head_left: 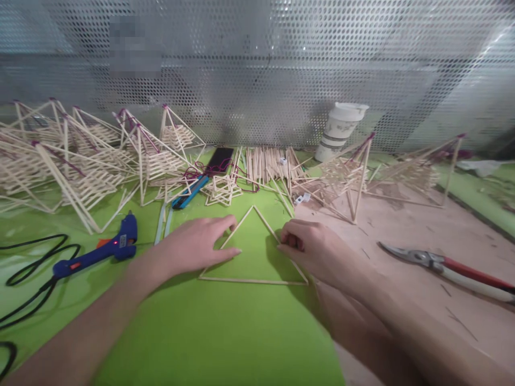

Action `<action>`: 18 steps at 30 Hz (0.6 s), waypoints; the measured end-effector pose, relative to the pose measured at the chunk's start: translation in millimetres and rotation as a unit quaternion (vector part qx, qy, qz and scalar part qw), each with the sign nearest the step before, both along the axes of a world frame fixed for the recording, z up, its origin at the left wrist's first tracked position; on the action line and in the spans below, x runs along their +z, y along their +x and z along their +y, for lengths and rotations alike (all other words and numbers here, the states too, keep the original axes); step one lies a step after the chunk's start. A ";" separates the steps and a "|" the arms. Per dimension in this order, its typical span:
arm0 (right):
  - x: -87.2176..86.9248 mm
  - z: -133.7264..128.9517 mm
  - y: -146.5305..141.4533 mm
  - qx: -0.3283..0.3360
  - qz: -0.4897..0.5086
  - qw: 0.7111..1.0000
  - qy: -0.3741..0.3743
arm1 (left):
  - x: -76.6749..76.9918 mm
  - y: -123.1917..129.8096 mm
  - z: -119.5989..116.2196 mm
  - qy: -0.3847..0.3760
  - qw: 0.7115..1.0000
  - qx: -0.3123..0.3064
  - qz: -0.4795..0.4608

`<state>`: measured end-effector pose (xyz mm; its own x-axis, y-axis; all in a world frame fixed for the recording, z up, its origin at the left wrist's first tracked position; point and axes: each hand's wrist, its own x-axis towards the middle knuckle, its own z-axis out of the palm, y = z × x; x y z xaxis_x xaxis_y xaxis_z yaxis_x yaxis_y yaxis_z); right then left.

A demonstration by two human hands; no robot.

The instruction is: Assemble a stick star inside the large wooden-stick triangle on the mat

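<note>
A triangle of thin wooden sticks (253, 281) lies flat on the green mat (217, 332) in front of me. My left hand (199, 241) is at its left side, thumb and forefinger apart, with the left stick passing between them. At the right side, my right hand (308, 241) has its fingers curled and closes on the right stick (265, 222), partly covering it. The triangle's top corner and bottom stick show uncovered.
At left lies a blue glue gun (100, 250) with a black cord; at right, red-handled pruning shears (434, 262). Behind stand several stick pyramids (140, 155), a stick pile (265, 165), a blue utility knife (190, 192), a phone (220, 160) and a paper cup (340, 131).
</note>
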<state>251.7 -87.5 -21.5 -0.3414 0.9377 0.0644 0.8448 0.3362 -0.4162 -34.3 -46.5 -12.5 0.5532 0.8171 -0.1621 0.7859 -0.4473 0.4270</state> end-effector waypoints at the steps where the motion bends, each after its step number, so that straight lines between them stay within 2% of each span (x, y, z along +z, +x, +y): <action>1: -0.9 0.5 0.5 0.001 -0.006 1.000 0.004 | -1.8 -1.1 2.3 0.009 1.000 0.009 -0.009; 6: -3.2 4.0 3.3 -0.010 -0.026 1.000 -0.009 | -6.9 -5.2 17.9 0.073 0.994 0.083 0.017; 9: -2.1 5.3 3.7 -0.014 -0.018 1.000 -0.012 | -5.4 -0.7 34.4 0.199 0.974 0.109 0.012; 11: -1.8 5.7 3.7 -0.014 -0.005 1.000 -0.020 | -2.4 4.2 47.8 0.245 0.963 0.094 0.055; 14: -3.7 6.0 4.8 -0.013 0.005 1.000 -0.011 | 1.6 9.1 64.5 0.236 0.963 0.102 0.078; 18: -10.4 7.1 8.5 -0.009 -0.008 0.999 0.029 | -1.7 7.2 71.6 0.242 0.959 0.125 0.077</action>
